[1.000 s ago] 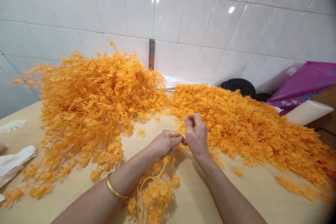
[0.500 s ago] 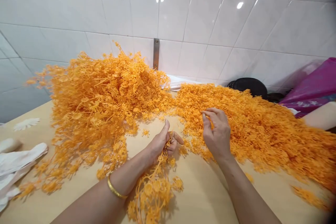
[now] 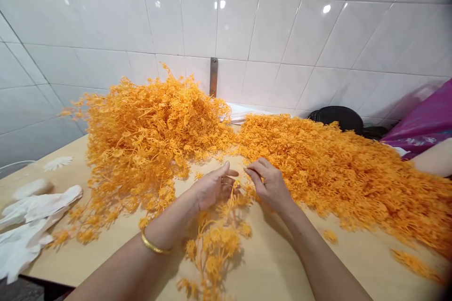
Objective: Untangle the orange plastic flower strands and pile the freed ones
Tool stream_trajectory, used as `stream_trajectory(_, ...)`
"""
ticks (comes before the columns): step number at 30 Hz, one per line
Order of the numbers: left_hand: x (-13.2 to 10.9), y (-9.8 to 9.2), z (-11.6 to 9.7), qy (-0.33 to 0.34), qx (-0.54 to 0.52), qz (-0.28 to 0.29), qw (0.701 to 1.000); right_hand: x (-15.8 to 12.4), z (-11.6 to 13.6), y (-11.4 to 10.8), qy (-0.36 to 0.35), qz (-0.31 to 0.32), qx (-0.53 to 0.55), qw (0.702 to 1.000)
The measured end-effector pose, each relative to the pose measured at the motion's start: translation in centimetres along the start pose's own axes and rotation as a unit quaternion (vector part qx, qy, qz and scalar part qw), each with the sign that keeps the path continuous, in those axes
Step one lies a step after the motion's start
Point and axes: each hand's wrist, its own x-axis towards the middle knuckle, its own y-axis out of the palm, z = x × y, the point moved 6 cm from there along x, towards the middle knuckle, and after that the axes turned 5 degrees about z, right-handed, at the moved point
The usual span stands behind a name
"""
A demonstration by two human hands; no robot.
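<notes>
My left hand [image 3: 215, 186], with a gold bangle on its wrist, is at the middle of the table, palm inward and fingers curled around the top of an orange plastic flower sprig [image 3: 217, 240]. The sprig hangs down toward the table's front edge. Just to the right, my right hand [image 3: 266, 181] has thumb and forefinger pinched together; what lies between them is too small to name. A tall heap of orange sprigs [image 3: 141, 136] stands at the left, and a lower heap of orange pieces [image 3: 346, 169] spreads along the right.
White gloves [image 3: 38, 211] and a white flower shape [image 3: 58, 163] lie at the left of the table [image 3: 268, 263]. Behind the right heap are a black object [image 3: 337, 115] and a purple bag [image 3: 423, 117]. A tiled wall stands behind.
My right hand has moved left and down, closer to my left hand, and its fingertips have come together. The view has shifted slightly left.
</notes>
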Motion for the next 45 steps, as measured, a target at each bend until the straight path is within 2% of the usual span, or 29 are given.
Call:
stream_trajectory(2, -1.3, -0.6, -1.4, 0.046, 0.067, -0.059, 0.995, -0.1, -0.2, -1.2, 0.008, -0.056, 0.014, 0.998)
stream_trajectory(4, -3.1, -0.6, -2.4, 0.088, 0.165, -0.098, 0.977, -0.2, -0.5, -2.0, 0.027, -0.101, 0.017, 0.994)
stream_trajectory(7, -6.1, 0.0, -2.3, 0.119, 0.341, -0.127, 0.924, -0.4, -1.0, -2.7, 0.060, -0.143, 0.006, 0.988)
stream_trajectory(9, -7.6, 0.3, -1.6, 0.150, 0.461, -0.144, 0.862, -0.6, -1.3, -2.8, 0.076, -0.160, -0.002, 0.984)
stream_trajectory(11, -8.4, 0.2, -1.0, 0.177, 0.572, -0.170, 0.782, -0.7, -1.2, -2.8, 0.082, -0.167, -0.002, 0.983)
stream_trajectory(13, -8.3, -0.4, -1.2, 0.189, 0.659, -0.199, 0.700, -0.7, -1.0, -2.7, 0.083, -0.159, 0.003, 0.984)
stream_trajectory(15, -7.9, -1.1, -3.2, 0.205, 0.719, -0.236, 0.621, -0.7, -0.8, -2.4, 0.084, -0.141, 0.011, 0.986)
stream_trajectory(18, -7.2, -1.6, -8.5, 0.240, 0.770, -0.299, 0.510, -0.7, -0.9, -1.7, 0.107, -0.099, 0.007, 0.989)
stream_trajectory(19, -6.9, -1.5, -10.2, 0.242, 0.782, -0.301, 0.489, -0.6, -1.2, -1.4, 0.119, -0.078, -0.001, 0.990)
stream_trajectory(20, -6.6, -1.2, -11.7, 0.235, 0.791, -0.294, 0.482, -0.6, -1.5, -0.9, 0.133, -0.056, -0.011, 0.989)
stream_trajectory(21, -6.3, -0.7, -12.8, 0.225, 0.797, -0.278, 0.487, -0.6, -1.8, -0.5, 0.145, -0.032, -0.021, 0.989)
stream_trajectory(23, -6.2, 0.9, -13.9, 0.235, 0.783, -0.253, 0.517, -0.6, -2.5, 0.3, 0.166, 0.000, -0.034, 0.985)
stream_trajectory(25, -6.9, 2.8, -13.2, 0.294, 0.733, -0.242, 0.564, -0.6, -3.0, 0.8, 0.181, 0.014, -0.031, 0.983)
stream_trajectory(26, -7.2, 3.6, -12.2, 0.320, 0.695, -0.235, 0.599, -0.6, -3.1, 1.0, 0.185, 0.017, -0.022, 0.982)
stream_trajectory(27, -7.2, 4.0, -10.7, 0.328, 0.651, -0.218, 0.649, -0.6, -3.1, 1.1, 0.189, 0.018, -0.007, 0.982)
stream_trajectory(29, -6.2, 3.9, -6.7, 0.275, 0.544, -0.154, 0.777, -0.6, -3.2, 1.2, 0.202, 0.020, 0.042, 0.978)
stream_trajectory(31, -4.4, 2.9, -2.2, 0.145, 0.394, -0.091, 0.903, -0.7, -3.4, 1.4, 0.228, 0.028, 0.120, 0.966)
stream_trajectory(32, -3.5, 2.3, -0.2, 0.073, 0.283, -0.072, 0.954, -0.7, -3.6, 1.5, 0.244, 0.036, 0.170, 0.954)
stream_trajectory(33, -2.7, 1.7, 1.3, 0.023, 0.162, -0.064, 0.985, -0.8, -3.7, 1.8, 0.260, 0.047, 0.223, 0.938)
stream_trajectory(34, -2.0, 1.2, 2.1, -0.004, 0.048, -0.068, 0.997, -0.9, -3.7, 2.0, 0.274, 0.059, 0.275, 0.920)
stream_trajectory(35, -1.4, 0.8, 2.4, -0.009, -0.050, -0.078, 0.996, -1.0, -3.7, 2.2, 0.286, 0.070, 0.319, 0.901)
stream_trajectory(36, -0.8, 0.3, 2.2, 0.001, -0.128, -0.092, 0.987, -1.1, -3.6, 2.3, 0.295, 0.081, 0.352, 0.884)
stream_trajectory(38, 0.2, -0.4, 1.3, 0.036, -0.219, -0.117, 0.968, -1.2, -3.2, 2.5, 0.301, 0.105, 0.381, 0.868)
stream_trajectory(41, 1.5, -0.9, -0.2, 0.061, -0.248, -0.132, 0.958, -1.2, -2.8, 2.3, 0.287, 0.123, 0.346, 0.884)
stream_trajectory(43, 2.3, -1.3, -1.0, 0.078, -0.240, -0.142, 0.957, -1.1, -3.0, 1.5, 0.291, 0.089, 0.304, 0.903)
stream_trajectory(45, 2.9, -2.2, -1.8, 0.108, -0.232, -0.158, 0.954, -1.3, -3.5, 0.3, 0.318, 0.032, 0.278, 0.906)
